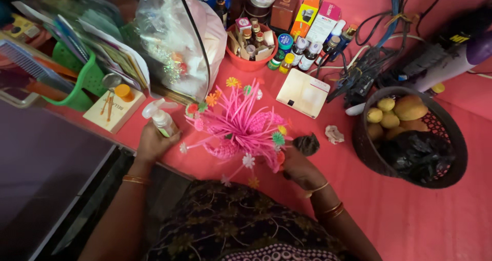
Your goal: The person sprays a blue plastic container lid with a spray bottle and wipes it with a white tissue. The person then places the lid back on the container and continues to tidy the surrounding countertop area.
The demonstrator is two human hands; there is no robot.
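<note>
A pink woven ornament point(241, 127) with thin spokes tipped by small coloured flowers stands on the pink-covered table point(410, 215) in front of me. My left hand point(154, 143) is wrapped around a small clear spray bottle point(161, 118) with a white trigger head, held just left of the ornament. My right hand point(300, 168) rests at the ornament's right side, fingers against its base, with a dark crumpled cloth point(307, 144) just above the fingers. Whether the right hand grips the ornament or the cloth is hidden.
A dark basket point(451, 153) at right holds yellow-brown fruit and a black bag. A white flat box point(303, 92), a red bowl point(251, 61) of small bottles, more bottles, cartons and cables crowd the back. A mirror point(174, 40), green holder and comb stand at left.
</note>
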